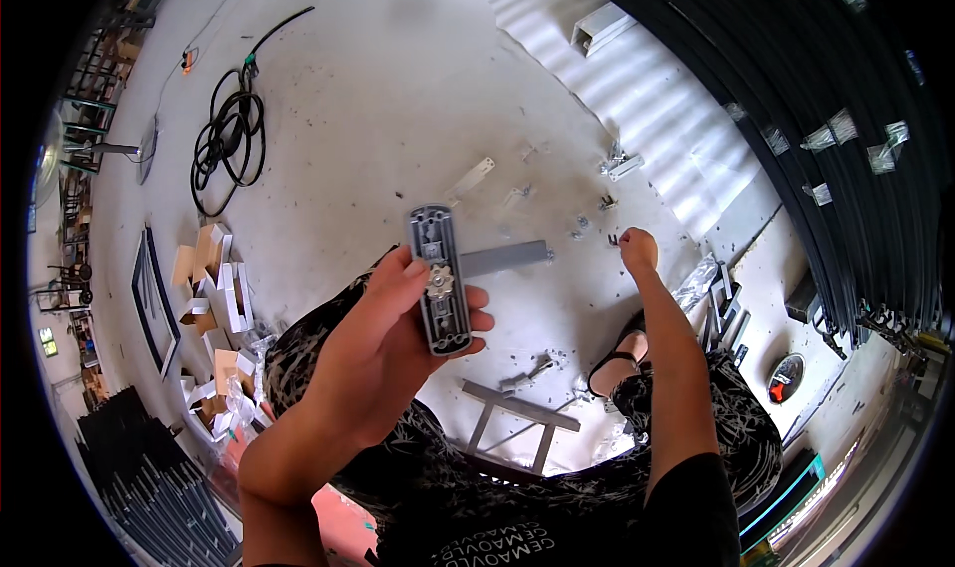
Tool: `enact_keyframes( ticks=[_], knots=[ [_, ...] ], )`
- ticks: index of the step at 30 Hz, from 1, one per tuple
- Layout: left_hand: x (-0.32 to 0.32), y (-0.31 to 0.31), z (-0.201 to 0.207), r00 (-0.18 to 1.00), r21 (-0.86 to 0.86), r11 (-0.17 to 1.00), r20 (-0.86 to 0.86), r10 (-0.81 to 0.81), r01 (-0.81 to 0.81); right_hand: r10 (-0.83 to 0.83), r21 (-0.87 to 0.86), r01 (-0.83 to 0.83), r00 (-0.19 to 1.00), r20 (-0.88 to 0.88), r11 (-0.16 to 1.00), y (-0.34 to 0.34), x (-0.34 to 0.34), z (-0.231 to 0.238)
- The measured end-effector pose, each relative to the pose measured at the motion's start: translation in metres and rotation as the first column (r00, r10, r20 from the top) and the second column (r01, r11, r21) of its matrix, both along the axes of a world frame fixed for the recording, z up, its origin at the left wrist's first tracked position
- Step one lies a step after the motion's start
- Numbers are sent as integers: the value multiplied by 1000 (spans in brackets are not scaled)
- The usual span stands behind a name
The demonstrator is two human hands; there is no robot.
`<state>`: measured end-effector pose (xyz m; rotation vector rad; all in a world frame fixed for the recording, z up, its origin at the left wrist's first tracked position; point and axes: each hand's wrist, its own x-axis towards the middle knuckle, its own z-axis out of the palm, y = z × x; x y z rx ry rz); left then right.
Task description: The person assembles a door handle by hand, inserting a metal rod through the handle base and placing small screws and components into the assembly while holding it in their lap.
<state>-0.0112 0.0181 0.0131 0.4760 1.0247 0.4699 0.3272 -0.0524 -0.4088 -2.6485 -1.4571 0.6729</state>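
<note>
My left hand (398, 318) is closed round a grey window handle (454, 313), thumb on one edge and fingers behind. The handle's oblong base stands nearly upright, with its inner side and a small gear-like part showing. Its flat grey lever (507, 257) sticks out to the right. Farther right, my right hand (638, 250) is pinched together low over the floor. Small dark bits (614, 240) show at its fingertips; whether they are held or lie on the floor I cannot tell. Just beyond them lie small metal parts (580, 231) and a pale flat strip (471, 180).
A coiled black cable (234, 134) lies far left. Opened cardboard boxes (214, 279) and dark profiles (149, 468) are at the left. Long black profiles (796, 80) are stacked at the right. A metal frame (522, 408) is between my legs, near my sandalled foot (622, 360).
</note>
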Motion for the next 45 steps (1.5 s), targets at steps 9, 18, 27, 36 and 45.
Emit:
enact_keyframes(
  ticks=[9,18,27,36,45],
  knots=[
    [9,-17,-8,978,158,974,104,-182,164,-155,-92,241,259,-954,966,21,-56,281],
    [14,-27,-30,976,395,909,110,-187,130,-34,-19,236,59,-998,972,-49,-116,424],
    [38,-21,-23,909,531,813,174,-378,237,33,45,425,35,-999,904,-19,-123,410],
    [48,-13,-31,959,499,863,200,-200,76,253,485,130,723,-643,865,-24,-134,424],
    [58,-24,-16,923,496,853,231,-309,161,273,756,-57,948,-164,652,-34,-143,436]
  ],
)
